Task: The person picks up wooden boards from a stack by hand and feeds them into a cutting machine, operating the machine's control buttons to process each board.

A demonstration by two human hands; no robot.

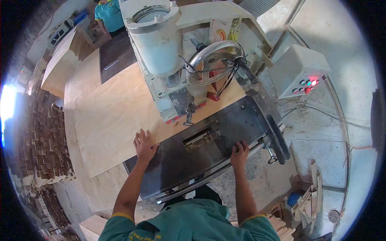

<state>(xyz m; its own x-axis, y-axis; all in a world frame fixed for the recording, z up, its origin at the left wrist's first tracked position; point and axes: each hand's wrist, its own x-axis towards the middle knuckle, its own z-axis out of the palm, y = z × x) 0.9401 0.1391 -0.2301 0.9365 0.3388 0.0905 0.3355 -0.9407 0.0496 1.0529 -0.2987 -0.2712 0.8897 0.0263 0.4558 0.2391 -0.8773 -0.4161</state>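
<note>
A large pale plywood sheet (116, 116) lies on the dark machine table (161, 172) and runs back under the machine head. My left hand (145, 147) rests on the sheet's near edge, its fingers spread and flat. To the right, my right hand (240, 154) lies on the front edge of the table beside the metal rail (217, 166), fingers slightly bent, gripping nothing that I can see. Between my hands is a rectangular slot (201, 139) in the table. Above the sheet stands the woodworking machine's white motor housing (155, 44), with a chrome handwheel (209, 58) at its right.
A grey control box (299, 70) with lit buttons stands at the right. Stacked wood pieces (44, 136) line the left, and scrap strips (309, 201) lie at lower right. A black handwheel (278, 138) juts from the table's right end. A co-worker (110, 16) stands far left.
</note>
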